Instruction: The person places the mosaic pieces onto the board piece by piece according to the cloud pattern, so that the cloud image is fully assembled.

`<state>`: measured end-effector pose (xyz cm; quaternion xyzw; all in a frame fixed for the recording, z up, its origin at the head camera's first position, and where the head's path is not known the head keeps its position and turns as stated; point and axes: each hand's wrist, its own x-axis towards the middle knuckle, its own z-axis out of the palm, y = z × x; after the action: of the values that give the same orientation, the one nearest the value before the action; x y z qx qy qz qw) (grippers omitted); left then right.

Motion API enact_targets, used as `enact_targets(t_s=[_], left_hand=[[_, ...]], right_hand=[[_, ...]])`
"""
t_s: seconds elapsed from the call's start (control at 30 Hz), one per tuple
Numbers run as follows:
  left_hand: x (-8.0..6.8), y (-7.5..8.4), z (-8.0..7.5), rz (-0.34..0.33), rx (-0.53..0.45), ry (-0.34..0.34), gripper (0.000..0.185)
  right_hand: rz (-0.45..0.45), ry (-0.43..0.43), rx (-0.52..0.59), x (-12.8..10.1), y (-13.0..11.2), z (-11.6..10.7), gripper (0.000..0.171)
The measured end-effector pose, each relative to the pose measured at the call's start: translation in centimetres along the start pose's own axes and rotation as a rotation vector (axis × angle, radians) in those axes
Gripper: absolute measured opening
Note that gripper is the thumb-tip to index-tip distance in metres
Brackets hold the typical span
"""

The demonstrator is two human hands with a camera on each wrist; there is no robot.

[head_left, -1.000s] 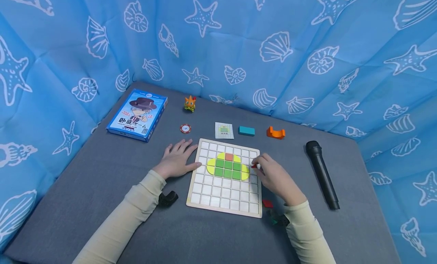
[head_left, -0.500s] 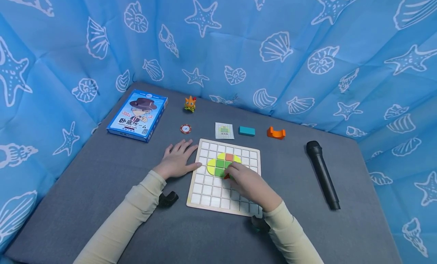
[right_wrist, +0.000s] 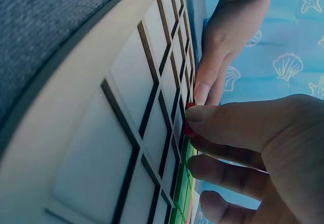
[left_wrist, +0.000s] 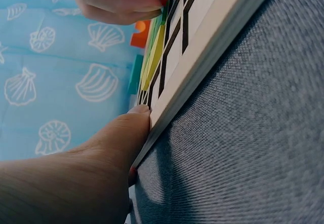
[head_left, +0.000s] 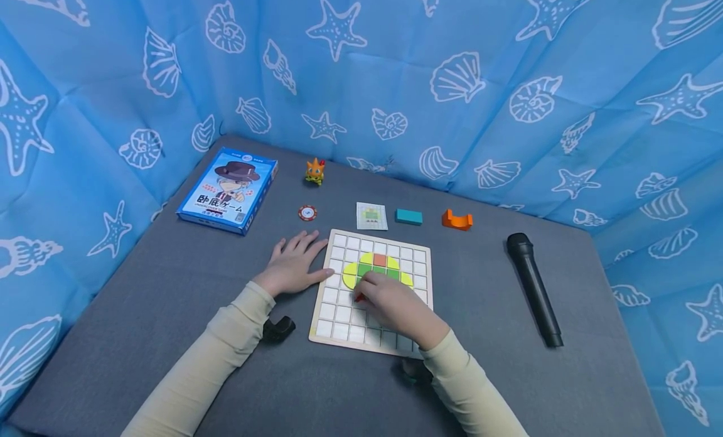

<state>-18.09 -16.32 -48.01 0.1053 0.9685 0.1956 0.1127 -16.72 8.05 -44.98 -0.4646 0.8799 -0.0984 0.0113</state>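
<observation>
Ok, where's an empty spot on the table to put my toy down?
Bare grey table lies left of the left hand, below the blue box, and between the board and the microphone. The back row is crowded.

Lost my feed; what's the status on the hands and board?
Left hand flat, steadying grid board. Right hand pinching red tile over the grid. Nothing blocking.
</observation>
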Motion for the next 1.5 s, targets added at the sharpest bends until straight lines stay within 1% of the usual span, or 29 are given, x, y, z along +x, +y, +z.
enact_targets(t_s=[0.4, 0.77, 0.93, 1.03, 1.13, 1.27, 1.4, 1.5], left_hand=[[0.2, -0.1, 0.2, -0.017, 0.01, -0.011, 0.073], [0.2, 0.0, 0.0, -0.004, -0.001, -0.006, 0.073], [0.2, 0.0, 0.0, -0.005, -0.001, -0.004, 0.073], [0.2, 0.0, 0.0, -0.006, -0.002, -0.002, 0.073], [0.3, -0.1, 0.1, 0.0, 0.0, 0.0, 0.073], [0.3, 0.0, 0.2, 0.007, 0.008, -0.001, 0.074], [0.3, -0.1, 0.2, 0.004, 0.0, 0.0, 0.074], [0.2, -0.2, 0.2, 0.009, -0.007, 0.009, 0.072]], right_hand=[[0.018, -0.032, -0.005, -0.3, -0.1, 0.0, 0.019], [0.033, -0.054, 0.004, -0.6, -0.6, 0.0, 0.016], [0.062, -0.075, 0.043, -0.8, -0.6, -0.2, 0.02], [0.104, -0.058, 0.082, -1.3, -0.4, -0.4, 0.026], [0.174, -0.014, 0.112, -2.6, 0.2, -0.7, 0.029], [0.294, 0.035, 0.105, -5.3, 1.3, -1.1, 0.027], [0.42, 0.052, 0.085, -8.0, 2.2, -1.7, 0.023], [0.492, 0.048, 0.084, -9.7, 2.7, -2.0, 0.021]])
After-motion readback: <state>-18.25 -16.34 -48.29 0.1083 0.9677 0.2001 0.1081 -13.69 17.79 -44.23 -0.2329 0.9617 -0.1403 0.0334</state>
